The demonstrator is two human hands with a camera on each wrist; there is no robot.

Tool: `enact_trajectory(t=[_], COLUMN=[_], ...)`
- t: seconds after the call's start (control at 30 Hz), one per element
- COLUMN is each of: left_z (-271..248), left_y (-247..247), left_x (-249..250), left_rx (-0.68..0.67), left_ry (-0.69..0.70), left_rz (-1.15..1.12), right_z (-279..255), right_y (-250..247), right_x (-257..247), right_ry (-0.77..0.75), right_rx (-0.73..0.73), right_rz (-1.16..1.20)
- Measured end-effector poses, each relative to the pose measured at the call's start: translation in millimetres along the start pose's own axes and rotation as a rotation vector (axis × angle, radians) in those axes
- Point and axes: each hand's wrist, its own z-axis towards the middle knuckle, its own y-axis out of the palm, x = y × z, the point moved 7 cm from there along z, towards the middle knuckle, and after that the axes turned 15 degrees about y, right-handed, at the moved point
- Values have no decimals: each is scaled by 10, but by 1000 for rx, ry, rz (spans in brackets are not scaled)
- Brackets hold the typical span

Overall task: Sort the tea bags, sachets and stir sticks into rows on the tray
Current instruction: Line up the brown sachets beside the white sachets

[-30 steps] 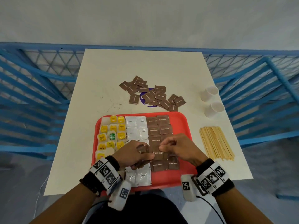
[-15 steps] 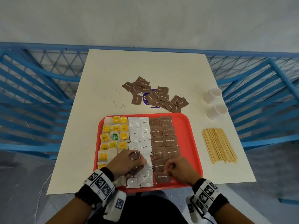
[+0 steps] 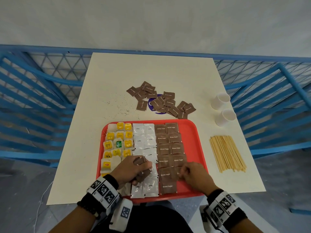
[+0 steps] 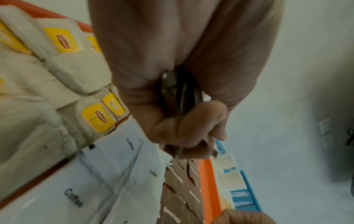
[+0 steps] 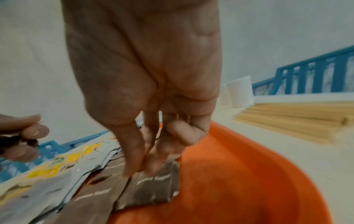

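An orange-red tray (image 3: 193,132) holds tea bags (image 3: 117,142) on its left, white coffee sachets (image 3: 144,138) in the middle and two columns of brown sugar sachets (image 3: 170,148) to their right. My left hand (image 3: 134,169) hovers over the coffee sachets and grips a small stack of brown sachets (image 4: 180,98). My right hand (image 3: 182,173) is low at the near end of the right brown column. Its thumb and fingertips (image 5: 143,168) pinch the far edge of a brown sugar sachet (image 5: 153,186) lying on the tray. Wooden stir sticks (image 3: 227,153) lie bundled on the table right of the tray.
A loose pile of brown sachets (image 3: 161,101) lies on the cream table (image 3: 117,81) beyond the tray, over a purple disc. Two white paper cups (image 3: 220,100) stand at the right edge. Blue metal railing (image 3: 42,98) surrounds the table. The tray's right strip is bare.
My right hand left my left hand, moved toward me and came down to the near end of the right brown column with a sachet. My left hand has stayed put with its stack.
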Motion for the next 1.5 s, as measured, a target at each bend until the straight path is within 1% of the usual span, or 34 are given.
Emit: enact_trajectory(t=[0.07,0.13,0.27,0.4,0.5,0.53,0.6,0.67,0.77,0.83,0.93,1.0,1.07,1.13,1.2,1.27,1.33,1.4,1.43,1.5], left_z=[3,14,30,41,80,97,125,150,167,164,136,127,147,179,203,210,214,238,257,284], left_y=[11,32,86,177,274,321,410,434,336,266,236,274,296,297,317,386,455,446,400,258], left_x=[-8,-11,23,90,219,271,371,442,474,463,452,471,481,476,464,452,456,466,474,473], left_rx=[28,52,57,10,-7,-14,-26,-8,49,56,-6,-39,-7,59,82,50,-10,-43,-35,7], left_ry=[-19,-36,-51,-74,-32,-12,30,76,146,164,151,152,161,177,199,210,214,210,205,196], left_rz=[-63,-119,-235,-428,-535,-545,-541,-475,-272,-202,-163,-198,-266,-331,-318,-245,-158,-80,-50,24], right_z=[-20,-51,-116,-127,-212,-266,-361,-397,-331,-290,-246,-227,-232,-269,-292,-295,-285,-255,-231,-162], right_y=[110,245,361,164,-175,-246,-315,-365,-463,-552,-636,-621,-553,-495,-476,-521,-613,-700,-747,-777], right_x=[40,63,66,17,-260,-391,-634,-751,-723,-686,-652,-616,-586,-591,-595,-559,-536,-517,-486,-387], right_ry=[-12,-42,-74,-55,-99,-120,-171,-219,-243,-249,-227,-175,-94,-50,-36,-27,-32,-55,-74,-147], right_rx=[-102,-153,-142,-96,19,13,-29,-24,9,7,-40,-90,-147,-189,-178,-102,-36,-29,-18,6], right_rz=[-136,-192,-187,-76,146,248,440,544,560,568,656,793,928,995,1042,1085,1077,1001,882,497])
